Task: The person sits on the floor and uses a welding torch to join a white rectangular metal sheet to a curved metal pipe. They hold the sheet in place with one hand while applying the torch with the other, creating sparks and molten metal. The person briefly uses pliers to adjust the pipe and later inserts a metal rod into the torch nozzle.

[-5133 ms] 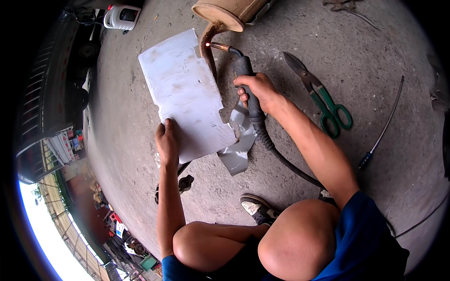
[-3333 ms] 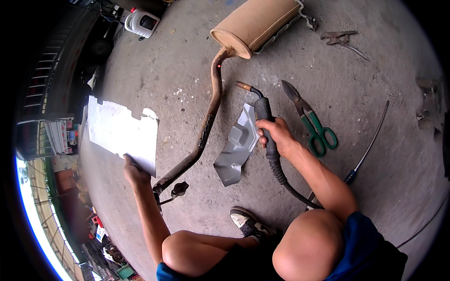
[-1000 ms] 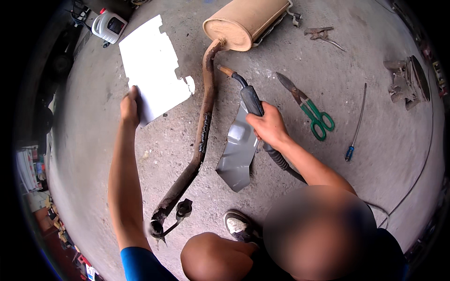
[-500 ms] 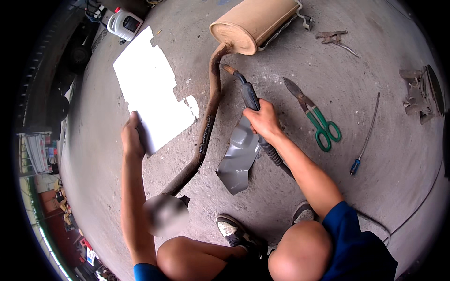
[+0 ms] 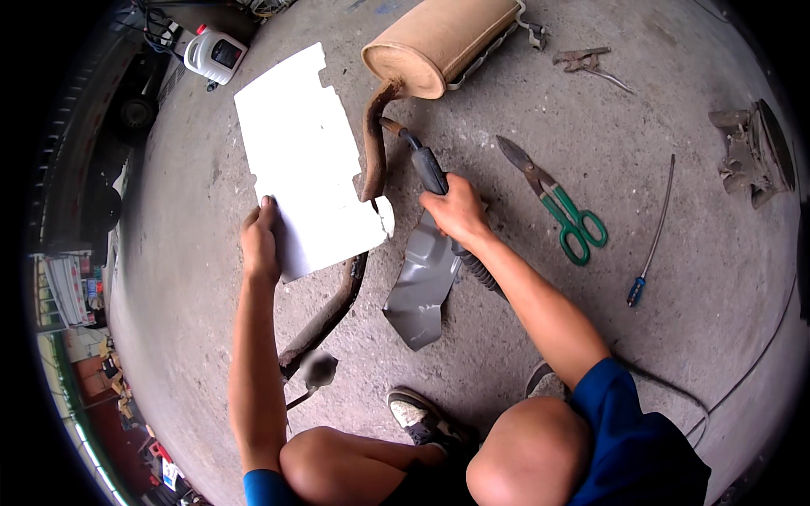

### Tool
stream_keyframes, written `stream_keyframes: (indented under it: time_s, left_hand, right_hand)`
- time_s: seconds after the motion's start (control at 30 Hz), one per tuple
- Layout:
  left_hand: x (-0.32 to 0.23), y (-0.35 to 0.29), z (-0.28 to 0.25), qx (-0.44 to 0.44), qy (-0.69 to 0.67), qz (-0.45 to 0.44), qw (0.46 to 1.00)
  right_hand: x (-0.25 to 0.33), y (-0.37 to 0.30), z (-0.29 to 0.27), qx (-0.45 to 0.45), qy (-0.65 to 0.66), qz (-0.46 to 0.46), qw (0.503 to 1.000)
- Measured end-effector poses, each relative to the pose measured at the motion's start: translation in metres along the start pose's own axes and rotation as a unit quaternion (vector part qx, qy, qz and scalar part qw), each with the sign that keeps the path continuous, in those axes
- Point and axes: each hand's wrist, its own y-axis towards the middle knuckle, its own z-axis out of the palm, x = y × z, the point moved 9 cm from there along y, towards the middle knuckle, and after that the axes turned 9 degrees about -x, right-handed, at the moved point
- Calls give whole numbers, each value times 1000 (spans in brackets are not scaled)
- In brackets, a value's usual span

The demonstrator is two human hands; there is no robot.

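My left hand (image 5: 261, 240) grips the lower left edge of a white sheet (image 5: 304, 160) with notched edges. The sheet is tilted over the rusty exhaust pipe (image 5: 333, 304) and hides its middle stretch. Closed around the handle of a welding torch (image 5: 429, 169) is my right hand (image 5: 458, 211); the torch's copper nozzle points toward the pipe's upper bend, and I cannot tell whether it touches. At the pipe's far end sits a tan muffler (image 5: 447, 42). Below my right hand a bent piece of grey sheet metal (image 5: 415, 295) lies on the floor.
To the right lie green-handled tin snips (image 5: 561, 211), a blue-handled screwdriver (image 5: 637, 291), locking pliers (image 5: 591, 66) and a rusty metal part (image 5: 755, 156). A white jug (image 5: 215, 55) stands at the far left. A dark cable (image 5: 751, 371) curves along the right side.
My left hand has brought the white sheet to the right, so it now covers part of the pipe. The torch, still in my right hand, has shifted slightly in view, as has the whole scene.
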Motion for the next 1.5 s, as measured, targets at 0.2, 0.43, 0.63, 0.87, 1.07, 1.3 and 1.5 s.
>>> stream_keyframes:
  time_s: [0.2,0.43,0.63,0.87,1.07,1.3,1.5]
  left_hand:
    - [3,-37,33,35,89,55,994]
    - [4,-55,40,69,142,50,986]
    - [-2,-40,22,21,112,60,992]
    - [-13,-10,-20,-36,92,81,992]
    - [-4,-14,-9,-8,144,65,987]
    - [6,-19,3,30,139,74,987]
    - [2,-35,19,56,190,77,977]
  right_hand:
    - [-7,7,10,-5,-15,27,1000]
    - [-6,2,13,2,-17,54,998]
    - [-7,5,11,-9,-2,2,1000]
    - [-14,-6,12,12,93,94,991]
    - [-12,-3,14,24,99,77,992]
    - [-8,-1,14,14,87,72,994]
    - [-10,2,15,31,81,78,993]
